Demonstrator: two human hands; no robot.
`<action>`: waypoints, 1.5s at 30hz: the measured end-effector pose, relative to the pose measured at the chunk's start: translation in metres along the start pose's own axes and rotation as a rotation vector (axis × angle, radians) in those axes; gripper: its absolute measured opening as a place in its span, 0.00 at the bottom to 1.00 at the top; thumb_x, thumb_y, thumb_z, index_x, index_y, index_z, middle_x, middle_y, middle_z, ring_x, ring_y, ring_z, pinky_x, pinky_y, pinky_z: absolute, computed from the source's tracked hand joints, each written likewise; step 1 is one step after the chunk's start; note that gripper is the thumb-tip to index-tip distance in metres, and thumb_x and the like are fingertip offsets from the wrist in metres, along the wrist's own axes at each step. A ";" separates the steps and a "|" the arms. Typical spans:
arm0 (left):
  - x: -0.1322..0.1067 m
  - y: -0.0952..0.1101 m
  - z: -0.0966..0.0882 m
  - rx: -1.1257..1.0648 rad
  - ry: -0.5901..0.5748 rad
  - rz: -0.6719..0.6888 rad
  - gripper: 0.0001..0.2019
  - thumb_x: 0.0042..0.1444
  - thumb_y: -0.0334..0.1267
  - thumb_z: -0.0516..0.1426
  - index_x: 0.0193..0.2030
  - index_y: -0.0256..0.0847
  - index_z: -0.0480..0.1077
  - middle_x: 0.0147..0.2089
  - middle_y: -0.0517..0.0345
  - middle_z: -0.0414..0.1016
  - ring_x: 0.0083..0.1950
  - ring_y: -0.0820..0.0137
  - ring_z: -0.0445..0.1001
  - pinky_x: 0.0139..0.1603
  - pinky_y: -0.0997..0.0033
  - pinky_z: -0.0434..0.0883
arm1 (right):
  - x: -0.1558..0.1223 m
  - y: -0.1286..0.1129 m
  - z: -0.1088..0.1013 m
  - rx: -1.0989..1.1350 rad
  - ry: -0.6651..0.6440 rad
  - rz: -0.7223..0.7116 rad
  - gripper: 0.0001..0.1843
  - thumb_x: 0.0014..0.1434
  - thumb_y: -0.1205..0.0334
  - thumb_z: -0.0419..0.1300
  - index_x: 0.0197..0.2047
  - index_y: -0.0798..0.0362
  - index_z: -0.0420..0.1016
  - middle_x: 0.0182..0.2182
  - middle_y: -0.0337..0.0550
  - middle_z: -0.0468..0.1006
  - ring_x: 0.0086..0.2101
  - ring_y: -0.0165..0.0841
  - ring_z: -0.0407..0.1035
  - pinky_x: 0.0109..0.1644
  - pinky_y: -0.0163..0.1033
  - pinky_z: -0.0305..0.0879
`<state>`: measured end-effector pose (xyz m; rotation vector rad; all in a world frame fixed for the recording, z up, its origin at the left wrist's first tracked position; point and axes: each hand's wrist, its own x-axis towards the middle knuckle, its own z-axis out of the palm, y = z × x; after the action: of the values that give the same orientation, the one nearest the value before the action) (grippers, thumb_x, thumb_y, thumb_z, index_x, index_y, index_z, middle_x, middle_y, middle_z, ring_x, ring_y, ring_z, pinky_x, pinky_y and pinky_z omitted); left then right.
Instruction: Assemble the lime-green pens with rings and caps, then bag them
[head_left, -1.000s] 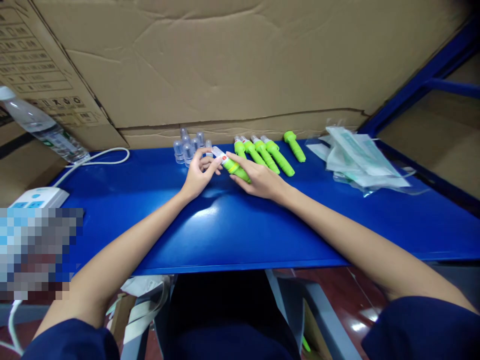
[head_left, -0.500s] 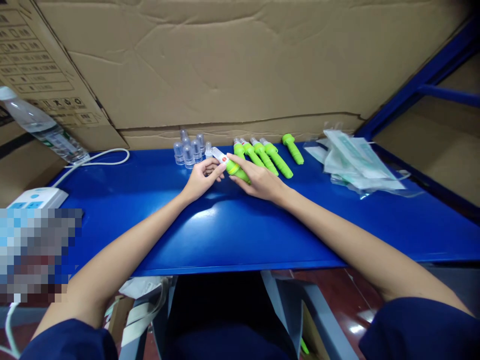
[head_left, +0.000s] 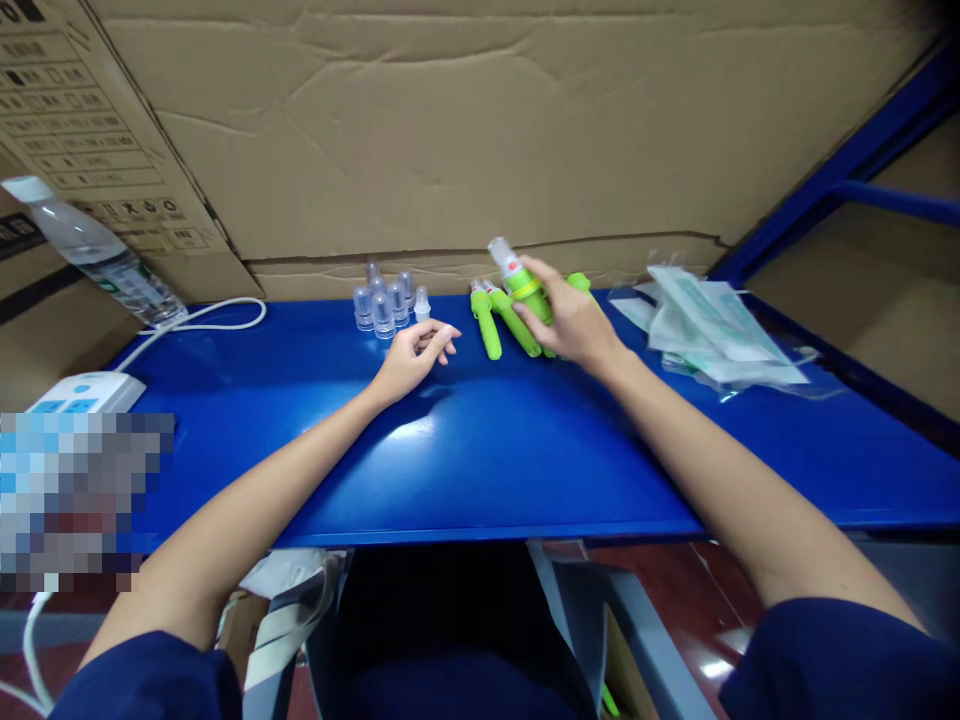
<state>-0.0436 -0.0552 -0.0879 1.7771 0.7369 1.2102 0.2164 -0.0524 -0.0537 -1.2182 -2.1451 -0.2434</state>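
Observation:
My right hand point(head_left: 571, 322) is closed around a green pen-shaped device point(head_left: 520, 277) with a clear cap, lifted above the blue table point(head_left: 480, 440) near its far edge. Under and beside that hand lie more green pens point(head_left: 486, 320) in a row. My left hand point(head_left: 414, 356) rests on the table with loosely curled fingers apart, holding nothing. Just beyond it stand several small clear caps point(head_left: 386, 303).
A heap of clear plastic pouches point(head_left: 712, 325) lies at the right. A water bottle point(head_left: 94, 250) leans at the far left above a white power strip point(head_left: 86, 390) and cable. Cardboard sheets point(head_left: 450, 130) wall off the back. A blue frame post point(head_left: 840, 160) rises at right.
My right hand lifted the capped green pen away from my left hand and carried it right, over the row of pens. My left hand let go and stayed on the table.

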 end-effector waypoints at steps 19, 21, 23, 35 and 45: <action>0.000 -0.002 -0.002 0.024 -0.015 0.031 0.23 0.65 0.57 0.56 0.37 0.36 0.75 0.31 0.57 0.76 0.28 0.76 0.72 0.33 0.74 0.70 | -0.010 0.101 0.016 -0.227 -0.300 0.549 0.38 0.62 0.46 0.60 0.70 0.57 0.64 0.52 0.62 0.81 0.51 0.56 0.76 0.52 0.54 0.72; 0.000 -0.003 -0.002 0.029 -0.012 0.018 0.23 0.65 0.57 0.55 0.37 0.36 0.75 0.30 0.56 0.76 0.28 0.76 0.72 0.33 0.74 0.70 | -0.008 0.101 0.017 -0.235 -0.313 0.550 0.37 0.63 0.48 0.59 0.70 0.57 0.65 0.52 0.63 0.81 0.51 0.56 0.76 0.51 0.54 0.73; 0.000 -0.004 -0.002 0.029 -0.013 0.009 0.23 0.65 0.57 0.55 0.37 0.36 0.75 0.30 0.56 0.76 0.27 0.76 0.72 0.33 0.74 0.70 | -0.006 0.101 0.017 -0.249 -0.332 0.559 0.36 0.63 0.49 0.59 0.70 0.57 0.65 0.52 0.63 0.81 0.52 0.57 0.76 0.50 0.55 0.73; -0.001 -0.003 -0.004 0.013 -0.081 -0.042 0.22 0.63 0.57 0.57 0.36 0.36 0.73 0.27 0.59 0.74 0.26 0.76 0.72 0.32 0.74 0.70 | 0.002 0.079 0.017 -0.299 -0.366 0.638 0.33 0.67 0.51 0.52 0.71 0.57 0.61 0.55 0.65 0.78 0.53 0.56 0.75 0.55 0.58 0.69; -0.002 -0.002 -0.003 0.092 -0.086 -0.036 0.21 0.65 0.54 0.54 0.36 0.37 0.73 0.24 0.61 0.71 0.25 0.75 0.70 0.31 0.74 0.69 | 0.002 0.070 0.013 -0.266 -0.295 0.637 0.31 0.71 0.50 0.44 0.69 0.57 0.65 0.61 0.66 0.71 0.57 0.57 0.71 0.58 0.60 0.67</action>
<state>-0.0468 -0.0554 -0.0901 1.8707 0.7816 1.0850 0.2673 -0.0069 -0.0732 -2.1296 -1.8679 -0.0707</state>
